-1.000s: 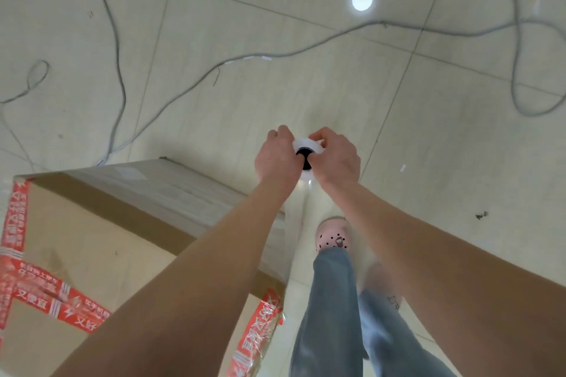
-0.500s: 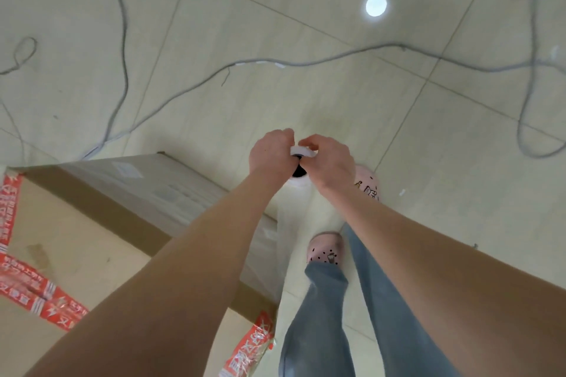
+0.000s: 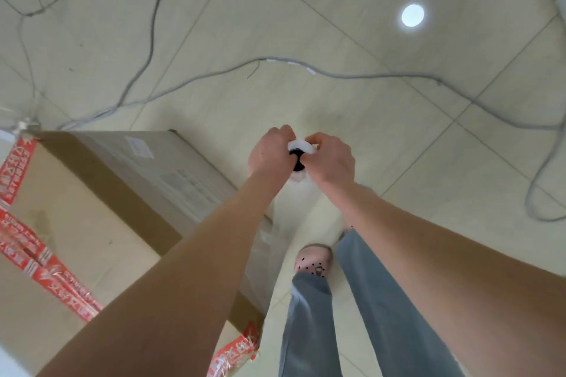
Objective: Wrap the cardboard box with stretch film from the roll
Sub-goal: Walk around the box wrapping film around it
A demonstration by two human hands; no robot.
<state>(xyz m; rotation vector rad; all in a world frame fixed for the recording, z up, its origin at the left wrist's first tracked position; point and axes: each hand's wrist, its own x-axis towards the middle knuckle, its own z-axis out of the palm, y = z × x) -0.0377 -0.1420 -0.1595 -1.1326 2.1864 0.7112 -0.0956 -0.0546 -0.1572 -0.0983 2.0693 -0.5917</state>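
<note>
At the center of the frame, a person's left hand (image 3: 269,153) and right hand (image 3: 332,159) are both clamped on the top of an upright stretch film roll (image 3: 299,153). A taped cardboard box (image 3: 101,208) fills the lower left, film stretching toward its near corner. Cables (image 3: 337,73) cross the tiled floor (image 3: 398,131).

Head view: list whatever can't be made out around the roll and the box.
- Stretch film roll: only its top end shows; the left hand and right hand cover its sides.
- Film below the roll: its lower end is hidden by the forearms.
- Cardboard box: cut off by the left and bottom edges.
- Box label: too blurred to read.
</note>
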